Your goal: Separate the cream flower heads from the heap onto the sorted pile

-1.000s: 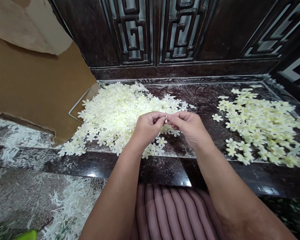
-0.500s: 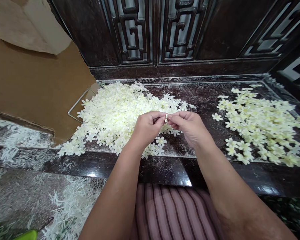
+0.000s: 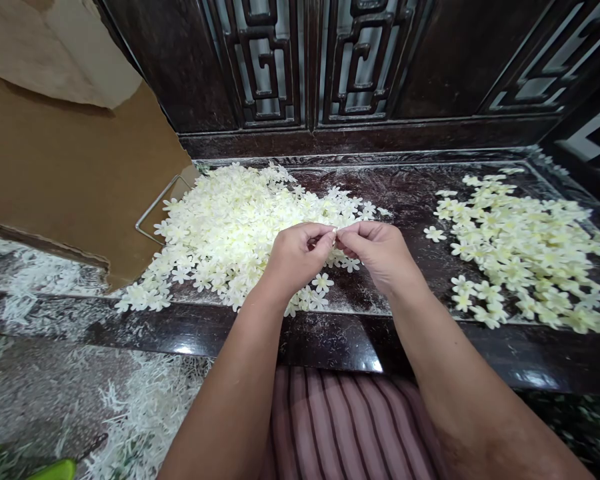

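Note:
My left hand [image 3: 300, 257] and my right hand [image 3: 373, 250] meet fingertip to fingertip above the dark wooden bench. Between their pinched thumbs and forefingers is a small cream-white flower [image 3: 335, 232], mostly hidden by the fingers. Behind and to the left of my hands spreads a large heap of white artificial flowers [image 3: 235, 227]. A second, yellower pile of flowers [image 3: 525, 247] lies to the right, apart from my right hand. One single flower [image 3: 435, 234] rests at that pile's left edge.
A big cardboard box [image 3: 70, 173] with a metal wire handle [image 3: 155, 207] stands at the left. White plastic scraps [image 3: 145, 400] litter the floor and bench. A carved wooden backrest [image 3: 310, 80] closes off the rear of the bench [image 3: 340, 340].
My fingertips have closed further over the small flower, so less of it shows. Both hands have otherwise stayed in nearly the same place, and the piles look the same.

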Demonstrator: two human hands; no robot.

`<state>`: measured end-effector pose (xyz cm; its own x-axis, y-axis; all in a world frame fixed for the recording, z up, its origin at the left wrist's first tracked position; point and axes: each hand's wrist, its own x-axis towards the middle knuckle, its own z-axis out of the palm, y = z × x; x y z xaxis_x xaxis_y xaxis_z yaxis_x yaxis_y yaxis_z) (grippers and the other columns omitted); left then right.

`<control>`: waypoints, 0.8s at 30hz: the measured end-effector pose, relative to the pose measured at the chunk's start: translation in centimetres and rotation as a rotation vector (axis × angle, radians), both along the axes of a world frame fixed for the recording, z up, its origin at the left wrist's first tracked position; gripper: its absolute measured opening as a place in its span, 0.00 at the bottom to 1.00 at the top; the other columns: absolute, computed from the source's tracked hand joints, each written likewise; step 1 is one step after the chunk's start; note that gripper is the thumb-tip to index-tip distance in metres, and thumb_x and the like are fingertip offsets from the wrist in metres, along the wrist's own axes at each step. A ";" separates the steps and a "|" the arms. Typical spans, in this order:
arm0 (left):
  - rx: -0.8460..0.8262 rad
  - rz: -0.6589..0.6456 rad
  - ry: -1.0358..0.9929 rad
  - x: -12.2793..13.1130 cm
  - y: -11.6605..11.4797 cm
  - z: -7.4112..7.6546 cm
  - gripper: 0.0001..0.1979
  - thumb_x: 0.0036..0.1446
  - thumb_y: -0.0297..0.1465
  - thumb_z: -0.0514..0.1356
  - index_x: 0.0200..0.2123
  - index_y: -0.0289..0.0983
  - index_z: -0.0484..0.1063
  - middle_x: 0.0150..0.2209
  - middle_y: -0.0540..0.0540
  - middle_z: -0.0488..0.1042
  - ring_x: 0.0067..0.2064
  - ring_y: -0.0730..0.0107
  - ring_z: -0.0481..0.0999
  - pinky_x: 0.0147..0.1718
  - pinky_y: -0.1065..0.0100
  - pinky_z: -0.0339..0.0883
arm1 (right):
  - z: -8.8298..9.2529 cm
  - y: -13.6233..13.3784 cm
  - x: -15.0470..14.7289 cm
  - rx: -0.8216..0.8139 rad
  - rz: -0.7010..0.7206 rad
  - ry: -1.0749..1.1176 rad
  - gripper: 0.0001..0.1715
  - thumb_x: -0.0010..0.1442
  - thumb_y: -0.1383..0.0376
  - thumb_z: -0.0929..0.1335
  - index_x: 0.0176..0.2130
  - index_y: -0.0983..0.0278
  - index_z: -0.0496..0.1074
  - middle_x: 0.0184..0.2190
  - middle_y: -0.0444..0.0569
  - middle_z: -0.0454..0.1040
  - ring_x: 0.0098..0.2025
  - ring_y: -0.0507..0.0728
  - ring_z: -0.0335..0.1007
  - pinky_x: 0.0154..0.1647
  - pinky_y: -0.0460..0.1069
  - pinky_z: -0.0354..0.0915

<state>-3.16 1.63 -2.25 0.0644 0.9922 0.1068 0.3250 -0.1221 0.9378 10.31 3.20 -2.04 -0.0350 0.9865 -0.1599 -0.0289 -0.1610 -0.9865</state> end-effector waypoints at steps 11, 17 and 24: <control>-0.100 0.196 -0.158 0.6 0.6 0.2 0.06 0.49 0.23 0.57 0.23 0.36 0.70 0.21 0.51 0.70 0.24 0.77 0.67 0.24 0.74 0.63 | -0.1 -0.3 -0.7 0.188 -0.083 -0.095 0.04 0.42 0.70 0.67 0.18 0.63 0.68 0.17 0.41 0.65 0.20 0.48 0.57 0.22 0.45 0.56; -0.127 0.472 -0.230 -1.4 1.6 0.4 0.07 0.49 0.21 0.56 0.22 0.35 0.68 0.20 0.52 0.69 0.24 0.78 0.70 0.22 0.76 0.61 | 0.0 0.6 1.4 0.189 -0.185 0.070 0.05 0.43 0.70 0.68 0.19 0.62 0.69 0.16 0.40 0.65 0.21 0.47 0.57 0.24 0.45 0.59; -0.065 0.249 -0.141 -0.4 1.0 -0.3 0.06 0.52 0.26 0.58 0.24 0.36 0.70 0.22 0.49 0.71 0.26 0.75 0.71 0.27 0.72 0.65 | 0.5 -0.4 0.5 0.161 -0.053 -0.118 0.09 0.46 0.63 0.73 0.21 0.64 0.71 0.19 0.42 0.68 0.21 0.48 0.59 0.24 0.46 0.60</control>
<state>-3.60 2.67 -2.58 -0.1929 0.9807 0.0335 0.2037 0.0066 0.9790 10.83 2.84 -1.55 0.0272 0.9996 -0.0002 0.0841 -0.0025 -0.9965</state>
